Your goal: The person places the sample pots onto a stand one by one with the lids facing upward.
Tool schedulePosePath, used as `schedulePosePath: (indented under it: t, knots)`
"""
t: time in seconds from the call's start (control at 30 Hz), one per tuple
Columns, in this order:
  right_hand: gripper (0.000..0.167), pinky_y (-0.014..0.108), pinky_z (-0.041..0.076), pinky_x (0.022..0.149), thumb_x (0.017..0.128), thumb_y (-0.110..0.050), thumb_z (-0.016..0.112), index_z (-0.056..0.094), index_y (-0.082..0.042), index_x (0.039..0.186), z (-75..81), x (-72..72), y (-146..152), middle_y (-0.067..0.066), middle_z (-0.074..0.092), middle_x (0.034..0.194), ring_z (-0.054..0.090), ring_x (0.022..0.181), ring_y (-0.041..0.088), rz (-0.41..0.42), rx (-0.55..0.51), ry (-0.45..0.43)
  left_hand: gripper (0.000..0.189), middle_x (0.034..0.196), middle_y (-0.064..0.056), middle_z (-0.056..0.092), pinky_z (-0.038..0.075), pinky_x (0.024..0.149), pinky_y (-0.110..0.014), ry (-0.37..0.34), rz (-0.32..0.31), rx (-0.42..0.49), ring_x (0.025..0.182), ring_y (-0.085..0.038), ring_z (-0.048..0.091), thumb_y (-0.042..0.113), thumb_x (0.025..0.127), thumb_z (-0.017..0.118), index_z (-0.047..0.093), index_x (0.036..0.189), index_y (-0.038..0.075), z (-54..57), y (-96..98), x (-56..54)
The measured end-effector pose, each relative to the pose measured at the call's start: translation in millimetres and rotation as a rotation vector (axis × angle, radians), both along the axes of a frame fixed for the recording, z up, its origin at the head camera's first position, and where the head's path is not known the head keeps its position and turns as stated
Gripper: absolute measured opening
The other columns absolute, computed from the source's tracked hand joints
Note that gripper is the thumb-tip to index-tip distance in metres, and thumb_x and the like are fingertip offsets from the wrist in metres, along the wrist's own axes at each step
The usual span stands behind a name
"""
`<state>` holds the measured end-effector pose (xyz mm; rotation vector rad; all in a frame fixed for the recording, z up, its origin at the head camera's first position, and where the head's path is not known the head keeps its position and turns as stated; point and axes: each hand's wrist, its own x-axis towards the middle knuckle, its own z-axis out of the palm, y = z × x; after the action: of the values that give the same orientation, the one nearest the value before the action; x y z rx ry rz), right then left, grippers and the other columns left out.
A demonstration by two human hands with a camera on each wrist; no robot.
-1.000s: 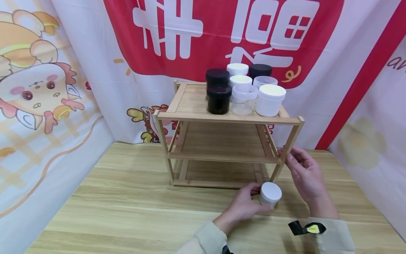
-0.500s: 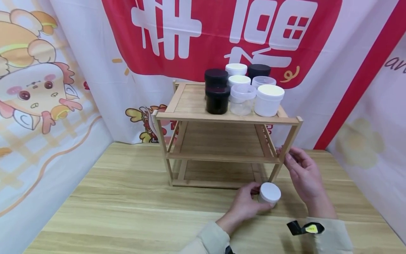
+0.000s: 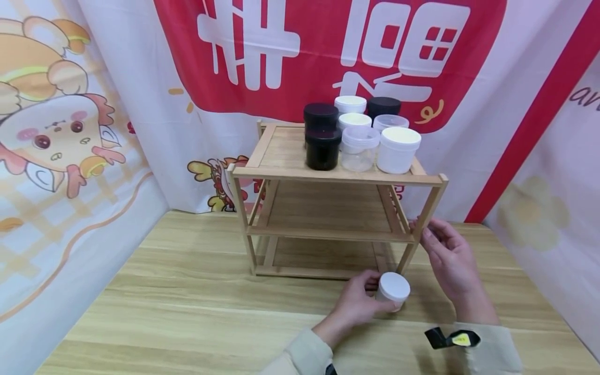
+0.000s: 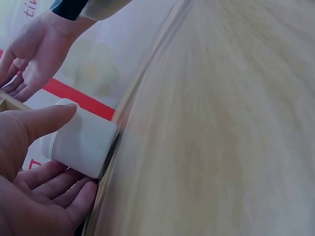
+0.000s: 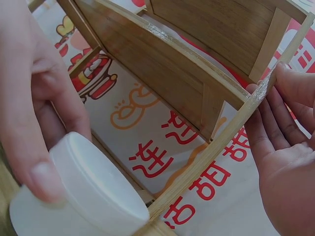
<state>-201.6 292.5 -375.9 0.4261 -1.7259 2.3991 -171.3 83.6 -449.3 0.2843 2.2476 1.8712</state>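
My left hand (image 3: 351,304) holds a white lidded jar (image 3: 393,288) at the front right foot of a three-tier wooden rack (image 3: 330,234). In the left wrist view the thumb lies along one side of the jar (image 4: 86,140) and the fingers reach round its other side, low by the tabletop. My right hand (image 3: 452,260) grips the rack's right front post at the middle shelf. The right wrist view has its thumb and fingers on either side of that post (image 5: 226,125). The lid (image 5: 106,174) of the jar faces up.
On the rack's top shelf several jars stand grouped toward the right: black ones (image 3: 322,149), white ones (image 3: 398,151) and clear ones (image 3: 359,153). Printed cloth (image 3: 140,130) hangs behind and at both sides of the wood-grain table (image 3: 187,312).
My left hand has shifted the white jar slightly left and toward me, beside the rack's foot. The right hand stays on the post, and the jars on top have not moved.
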Motion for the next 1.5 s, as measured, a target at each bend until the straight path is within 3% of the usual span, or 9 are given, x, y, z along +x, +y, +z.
schedulePosePath:
  t: [0.23,0.6,0.87,1.2,1.5]
  knots:
    - [0.033,0.019,0.054,0.106,0.111,0.0,0.051,0.066,-0.007,0.139,-1.2,-0.2,-1,0.001,0.072,0.128,0.067,0.121,0.011,-0.017,-0.019,0.018,0.056,0.112,-0.005,0.077,0.06,0.093,-0.028,-0.005,-0.024,0.022,0.1,-0.006,0.067,0.003,0.074,0.095,0.07,0.124,0.003,2.2,-18.0,-0.3]
    - [0.034,0.018,0.054,0.106,0.111,-0.003,0.053,0.063,-0.008,0.143,0.4,0.4,1,-0.002,0.069,0.131,0.066,0.123,0.012,-0.008,0.007,-0.013,0.056,0.117,-0.013,0.076,0.06,0.103,-0.047,-0.059,-0.026,0.072,0.108,-0.022,0.07,-0.006,0.074,0.091,0.069,0.125,0.0,18.8,-59.9,3.1]
    - [0.035,0.018,0.054,0.105,0.111,-0.003,0.053,0.063,-0.008,0.144,-0.1,0.9,0,0.002,0.068,0.132,0.065,0.122,0.012,-0.01,0.009,-0.017,0.057,0.123,-0.011,0.074,0.058,0.108,-0.049,-0.088,-0.054,0.059,0.115,-0.024,0.069,0.0,0.076,0.093,0.069,0.127,0.004,31.6,-88.3,9.2]
    - [0.039,0.017,0.053,0.107,0.112,-0.005,0.052,0.056,-0.004,0.151,-0.9,0.9,1,-0.001,0.066,0.134,0.065,0.124,0.01,0.014,0.009,-0.024,0.064,0.131,-0.012,0.073,0.057,0.11,-0.05,-0.079,-0.084,0.07,0.121,-0.027,0.069,0.0,0.078,0.091,0.067,0.136,0.007,45.0,-107.9,17.7]
    - [0.037,0.017,0.054,0.107,0.111,-0.004,0.052,0.06,-0.008,0.147,-0.3,2.0,1,0.001,0.067,0.135,0.067,0.124,0.01,0.024,-0.014,-0.029,0.066,0.135,-0.014,0.071,0.053,0.114,-0.053,-0.084,-0.076,0.092,0.121,-0.026,0.067,0.001,0.08,0.09,0.065,0.141,0.006,58.5,-125.6,21.5]
